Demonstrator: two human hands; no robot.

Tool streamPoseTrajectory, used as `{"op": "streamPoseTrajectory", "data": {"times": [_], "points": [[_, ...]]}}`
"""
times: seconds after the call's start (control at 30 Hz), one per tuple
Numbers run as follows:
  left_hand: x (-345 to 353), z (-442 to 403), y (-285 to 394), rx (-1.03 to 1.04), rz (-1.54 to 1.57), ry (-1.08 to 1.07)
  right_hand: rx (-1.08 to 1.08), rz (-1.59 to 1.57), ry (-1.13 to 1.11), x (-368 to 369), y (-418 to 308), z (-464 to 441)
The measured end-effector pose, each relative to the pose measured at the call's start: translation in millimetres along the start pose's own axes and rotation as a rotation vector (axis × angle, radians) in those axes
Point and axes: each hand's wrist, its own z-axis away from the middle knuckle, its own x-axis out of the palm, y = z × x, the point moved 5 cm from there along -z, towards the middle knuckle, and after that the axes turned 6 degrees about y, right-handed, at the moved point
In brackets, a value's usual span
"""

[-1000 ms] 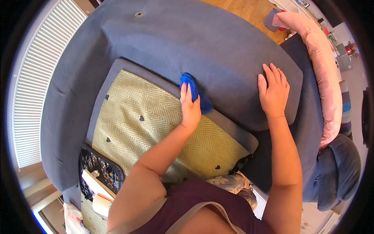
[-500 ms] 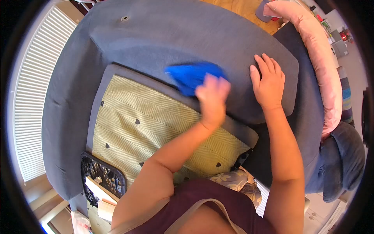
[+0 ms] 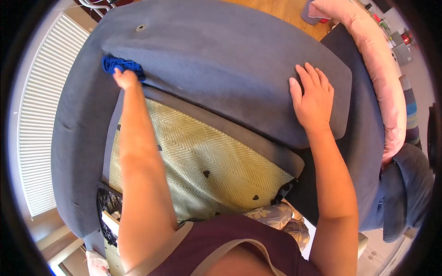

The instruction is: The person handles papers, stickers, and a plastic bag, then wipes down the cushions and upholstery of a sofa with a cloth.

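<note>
My left hand (image 3: 125, 78) is closed on a crumpled blue cloth (image 3: 123, 66) at the upper left, where the grey sofa backrest (image 3: 207, 50) meets the side section. The cloth lies against the sofa fabric. Toward the right end of the backrest my right hand (image 3: 314, 99) rests flat with its fingers apart, holding nothing. Below both hands a yellow-green herringbone cover with dark heart shapes (image 3: 198, 142) lies over the seat.
A black lattice basket (image 3: 107, 207) with light-coloured items stands at the lower left, partly behind my left arm. A long pink cushion (image 3: 380, 78) curves along the right. A white radiator (image 3: 43, 119) is at the far left.
My left hand has moved left and up along the backrest with the blue cloth, which is now bunched. My right hand has stayed on the backrest. The view has shifted slightly.
</note>
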Motion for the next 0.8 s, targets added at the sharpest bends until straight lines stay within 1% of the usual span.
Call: {"op": "streamPoseTrajectory", "data": {"times": [0.07,0.1,0.13,0.17,0.2,0.23,0.27,0.3,0.33,0.4,0.43,0.5,0.57,0.6,0.63,0.67,0.7,0.73,0.77,0.8], "points": [[21,35,12,-0.027,0.050,0.094,-0.002,0.002,-0.006,2,-1,-1],[38,83,61,-0.513,0.569,-0.010,-0.002,-0.004,-0.002,3,-2,-2],[39,131,108,0.054,0.112,-0.177,-0.008,0.003,-0.002,3,-2,-2],[36,190,153,0.630,-0.307,-0.060,-0.018,0.011,-0.005,2,-3,-2],[35,235,166,0.591,-0.405,-0.228,-0.025,0.011,-0.009,2,-4,-1],[36,281,185,0.522,-0.303,-0.313,-0.022,0.013,-0.009,2,-4,-2],[33,308,214,0.491,-0.389,-0.591,-0.018,0.012,-0.013,2,-3,-1],[22,338,212,0.631,-0.382,-0.694,-0.030,0.007,-0.009,2,-2,0],[13,335,232,0.733,-0.276,-0.859,-0.036,0.001,-0.008,3,-3,-1],[11,289,218,0.998,-0.342,-0.913,-0.030,-0.011,-0.003,2,-1,0],[13,250,208,1.011,-0.456,-0.854,-0.027,-0.007,-0.001,2,0,0],[4,168,151,0.632,-0.449,-0.296,-0.023,0.012,-0.005,3,-1,0],[-11,123,77,0.236,-0.200,-0.031,-0.016,0.004,-0.010,3,0,-1],[-17,126,24,-0.311,0.156,0.047,-0.017,-0.002,-0.003,3,-2,-1],[-1,161,53,-0.110,-0.267,-0.118,-0.019,-0.008,-0.005,3,-3,1],[15,199,84,0.141,-0.672,-0.209,-0.021,0.005,0.001,4,-3,0],[19,239,103,0.080,-0.602,-0.290,-0.022,0.020,0.000,4,-2,0],[15,289,122,0.103,-0.638,-0.452,-0.024,0.017,-0.010,3,-2,2],[10,342,154,0.344,-0.519,-0.455,-0.026,0.020,0.005,3,-2,1],[12,383,184,0.168,-0.568,-0.899,-0.029,0.025,0.018,4,-2,0]]}}
